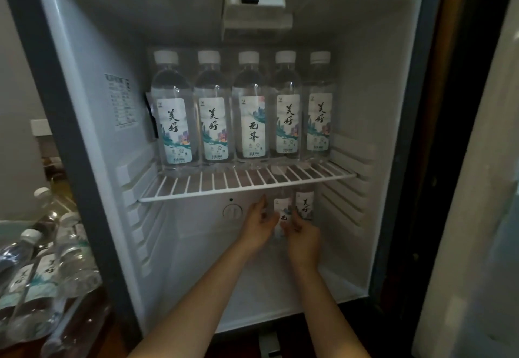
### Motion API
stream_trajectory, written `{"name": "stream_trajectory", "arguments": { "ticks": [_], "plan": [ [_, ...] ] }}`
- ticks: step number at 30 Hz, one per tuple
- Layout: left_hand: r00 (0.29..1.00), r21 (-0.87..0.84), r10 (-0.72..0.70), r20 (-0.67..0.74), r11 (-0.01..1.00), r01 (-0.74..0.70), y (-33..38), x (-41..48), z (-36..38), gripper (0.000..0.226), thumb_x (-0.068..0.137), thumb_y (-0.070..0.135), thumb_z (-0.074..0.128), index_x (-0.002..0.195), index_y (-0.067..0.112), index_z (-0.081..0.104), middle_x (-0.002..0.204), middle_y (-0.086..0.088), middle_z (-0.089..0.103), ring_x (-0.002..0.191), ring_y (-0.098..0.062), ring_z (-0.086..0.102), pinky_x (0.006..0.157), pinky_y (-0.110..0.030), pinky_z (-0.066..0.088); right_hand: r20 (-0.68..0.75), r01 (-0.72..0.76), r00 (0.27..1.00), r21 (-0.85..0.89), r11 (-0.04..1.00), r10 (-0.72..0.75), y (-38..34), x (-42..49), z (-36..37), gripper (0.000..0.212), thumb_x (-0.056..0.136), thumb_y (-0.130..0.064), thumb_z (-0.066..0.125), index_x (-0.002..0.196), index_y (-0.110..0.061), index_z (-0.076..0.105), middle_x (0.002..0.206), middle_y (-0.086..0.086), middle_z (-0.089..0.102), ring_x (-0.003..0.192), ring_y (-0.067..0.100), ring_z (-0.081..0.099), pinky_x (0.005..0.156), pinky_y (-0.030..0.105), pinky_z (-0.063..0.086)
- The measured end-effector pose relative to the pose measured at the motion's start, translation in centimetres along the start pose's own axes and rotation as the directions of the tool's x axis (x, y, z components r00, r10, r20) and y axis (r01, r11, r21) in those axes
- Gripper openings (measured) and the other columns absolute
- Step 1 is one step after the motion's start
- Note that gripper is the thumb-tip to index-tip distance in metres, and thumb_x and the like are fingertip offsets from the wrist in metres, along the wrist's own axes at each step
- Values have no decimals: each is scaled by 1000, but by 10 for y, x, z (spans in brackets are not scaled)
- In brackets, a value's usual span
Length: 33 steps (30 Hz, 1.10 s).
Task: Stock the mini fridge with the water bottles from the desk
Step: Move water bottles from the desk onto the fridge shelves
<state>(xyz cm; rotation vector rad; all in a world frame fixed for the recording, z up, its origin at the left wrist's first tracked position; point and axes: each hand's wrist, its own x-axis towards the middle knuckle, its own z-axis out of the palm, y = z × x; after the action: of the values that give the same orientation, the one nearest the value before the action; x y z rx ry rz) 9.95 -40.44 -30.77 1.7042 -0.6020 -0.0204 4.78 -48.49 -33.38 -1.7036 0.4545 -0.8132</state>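
The mini fridge (92, 138) stands open around both reaching arms, its white cavity taking up most of the view. Above the hands, the wire shelf (247, 182) carries a full row of five water bottles (250, 110), upright and side by side, so the upper level looks finished. Far off to the left of the hands, outside the fridge wall, a heap of wrapped bottles (42, 270) lies waiting, which suggests a good share of the stocking is left. Below the shelf, at the back right of the lower compartment, one placed bottle (304, 206) stands just beyond the right hand. The bottle being set down (282, 214) sits upright between the two hands, next to that placed one. The left hand (257, 227) cups its left side with fingers half curled; the right hand (302, 235) closes loosely against its right side. Whether either grip is firm or already easing, I cannot tell. The lower compartment has plenty of bare floor to the left of the hands.
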Motion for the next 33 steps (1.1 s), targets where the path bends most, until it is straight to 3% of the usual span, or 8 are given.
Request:
{"name": "stream_trajectory", "arguments": {
  "ticks": [4, 7, 10, 17, 20, 24, 29, 33],
  "plan": [
    [998, -62, -18, -53, 998, 15, -11, 3, 1, 50, 91, -2, 51, 138, 0, 34, 132, -14, 50, 119, -25, 52, 95, -29, 47, -46, 4, 999, -63, 998, -7, -2, 2, 4, 33, 84, -9, 65, 117, -6, 64, 113, 16, 67, 105, 26, 63, 86, 30, 48],
    [998, -68, 19, -60, 997, -23, -13, 5, 1, 39, 91, -5, 49, 127, 9, 43, 111, 4, 57, 97, 0, 56, 74, -7, 48, -50, -2, 999, -74, 997, -1, -4, 2, 6, 30, 84, -9, 65, 114, -4, 66, 109, 16, 69, 101, 26, 64, 84, 30, 49],
    [998, -72, 19, -60, 997, -24, -13, 7, 2, 37, 91, -7, 48, 119, 17, 44, 101, 15, 54, 87, 8, 54, 69, -4, 46, -61, -21, 998, -60, 998, 17, -6, 2, 6, 28, 84, -8, 65, 111, -3, 68, 107, 16, 70, 99, 25, 64, 84, 31, 49],
    [998, -9, -58, -11, 998, 57, -11, -1, 0, 42, 88, -11, 46, 129, -1, 42, 118, -12, 57, 106, -23, 57, 78, -18, 47, -62, -1, 998, -151, 988, -8, -7, -5, -1, 23, 87, -9, 59, 108, -6, 69, 105, 18, 70, 98, 30, 64, 79, 31, 49],
    [988, -4, -151, -41, 989, 151, -11, -17, -3, 49, 89, -10, 46, 136, -1, 35, 116, -11, 49, 105, -26, 54, 64, -6, 43, -104, -21, 995, -164, 986, 4, -9, -14, -6, 25, 87, -2, 52, 104, -4, 70, 104, 20, 69, 96, 33, 63, 71, 28, 42],
    [981, 83, -187, -59, 978, 192, -13, -45, -18, 41, 91, -4, 44, 131, 6, 45, 118, -16, 54, 95, -17, 51, 66, -15, 43, -93, -17, 996, -187, 982, -1, -16, -32, -9, 27, 87, 0, 47, 99, -2, 71, 103, 20, 69, 96, 33, 62, 71, 28, 40],
    [990, 100, -132, -40, 986, 136, 1, -94, -38, 29, 92, -1, 46, 116, 7, 60, 104, -4, 58, 96, -13, 54, 81, -18, 42, 85, -57, 994, -104, 993, 66, -28, -56, -3, 19, 88, -5, 54, 97, -1, 70, 98, 21, 70, 95, 35, 64, 87, 42, 50],
    [996, 85, -74, -58, 993, 79, 9, -139, -67, 22, 90, -3, 52, 104, 9, 64, 92, 1, 61, 86, -7, 57, 76, -10, 43, 401, -221, 899, 65, 973, 177, -42, -90, 2, 24, 94, -13, 50, 79, -1, 64, 75, 18, 67, 65, 27, 65, 64, 35, 55]
  ]
}}
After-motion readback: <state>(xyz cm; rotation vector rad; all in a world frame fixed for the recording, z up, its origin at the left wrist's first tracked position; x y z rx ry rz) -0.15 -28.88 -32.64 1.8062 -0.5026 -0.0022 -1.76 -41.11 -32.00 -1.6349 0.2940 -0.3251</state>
